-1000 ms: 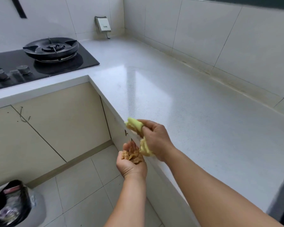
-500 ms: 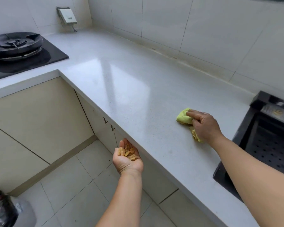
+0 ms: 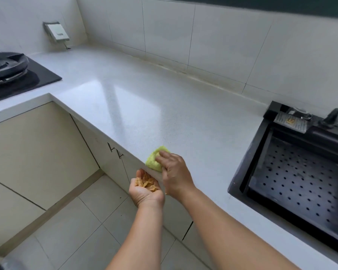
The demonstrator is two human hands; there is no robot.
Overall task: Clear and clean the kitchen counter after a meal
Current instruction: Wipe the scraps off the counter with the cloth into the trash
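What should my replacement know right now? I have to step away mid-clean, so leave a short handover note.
Left hand: cupped palm-up below the counter edge, holding food scraps.
Right hand: pressing the green cloth at the counter front edge, just above the left palm.
Done: the visible counter looks wiped.
Left: bin the scraps; a scrap-like bit sits on the sink ledge.

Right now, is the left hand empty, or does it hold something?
Not empty. The left hand is cupped palm-up just below the counter edge, holding a small pile of tan food scraps.
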